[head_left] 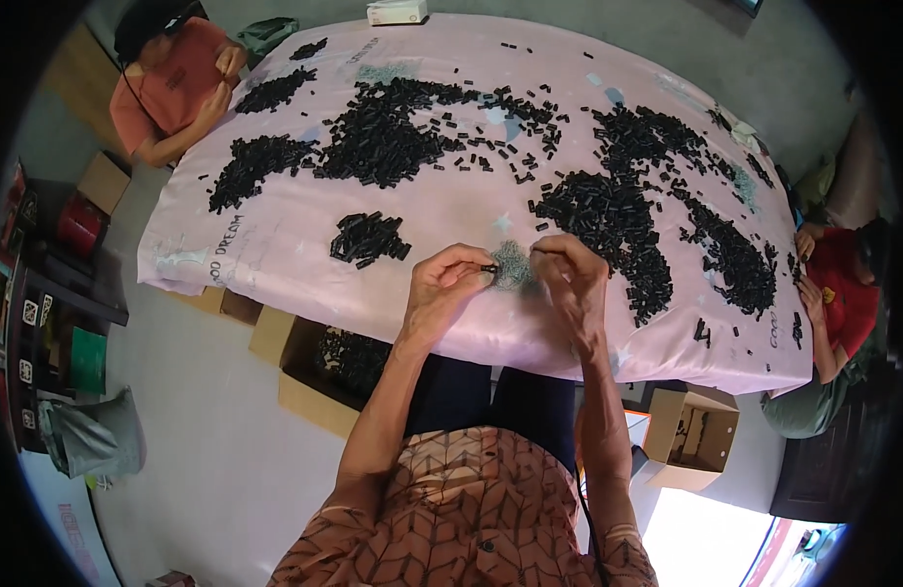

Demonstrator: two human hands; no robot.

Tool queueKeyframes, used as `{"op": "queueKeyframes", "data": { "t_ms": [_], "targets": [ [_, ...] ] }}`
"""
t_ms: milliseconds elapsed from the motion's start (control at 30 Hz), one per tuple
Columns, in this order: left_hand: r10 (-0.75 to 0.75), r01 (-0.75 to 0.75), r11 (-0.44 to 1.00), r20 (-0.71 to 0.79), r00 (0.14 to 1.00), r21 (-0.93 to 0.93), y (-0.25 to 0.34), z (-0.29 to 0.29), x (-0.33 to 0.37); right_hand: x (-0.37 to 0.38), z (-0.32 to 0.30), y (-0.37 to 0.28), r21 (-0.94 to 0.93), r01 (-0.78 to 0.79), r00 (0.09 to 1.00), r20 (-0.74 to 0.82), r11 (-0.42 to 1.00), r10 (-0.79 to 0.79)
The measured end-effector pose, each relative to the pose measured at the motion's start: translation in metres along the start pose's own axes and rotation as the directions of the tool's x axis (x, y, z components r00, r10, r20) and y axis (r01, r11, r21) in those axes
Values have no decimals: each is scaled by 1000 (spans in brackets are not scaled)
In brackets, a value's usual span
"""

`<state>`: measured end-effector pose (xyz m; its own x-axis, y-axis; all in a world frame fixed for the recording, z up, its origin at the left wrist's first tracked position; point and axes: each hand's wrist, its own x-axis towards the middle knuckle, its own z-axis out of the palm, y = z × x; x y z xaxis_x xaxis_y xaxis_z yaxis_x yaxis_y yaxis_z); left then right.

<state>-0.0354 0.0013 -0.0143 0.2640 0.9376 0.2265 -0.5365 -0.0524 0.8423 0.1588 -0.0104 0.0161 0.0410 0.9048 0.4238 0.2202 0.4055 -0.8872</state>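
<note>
My left hand is closed over the near edge of the table, pinching a small black plastic piece between thumb and fingertips. To its right, my right hand is also closed, its thumb and forefinger pressed together; whatever it may hold is too small to make out. Between the two hands lies a small heap of fine grey-green metallic bits. A large pile of black pieces spreads just beyond my right hand. Left of my left hand sits a smaller pile of the same black pieces.
A pink cloth covers the table, with more black heaps at the back. One person sits far left, another at the right. Below stand an open carton of black pieces and another carton.
</note>
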Motion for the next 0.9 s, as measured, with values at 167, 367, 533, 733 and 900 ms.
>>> {"op": "queueKeyframes", "data": {
  "t_ms": [167,367,533,733,900],
  "targets": [
    [-22,22,999,-1,1000,-34,-1,1,-1,-23,19,-18,439,-236,972,97,867,215],
    [-44,46,993,23,999,-107,-3,5,-2,-34,17,-14,479,-203,978,58,854,200],
    [-79,85,986,46,996,-146,-5,13,-6,-38,13,-16,451,-138,989,23,882,143],
    [-60,63,994,40,997,-85,-3,13,-3,-42,12,-7,486,-94,994,-7,869,111],
    [-73,87,987,105,992,-135,-5,11,-5,-44,18,-5,423,-62,998,1,904,68]
  ]
}}
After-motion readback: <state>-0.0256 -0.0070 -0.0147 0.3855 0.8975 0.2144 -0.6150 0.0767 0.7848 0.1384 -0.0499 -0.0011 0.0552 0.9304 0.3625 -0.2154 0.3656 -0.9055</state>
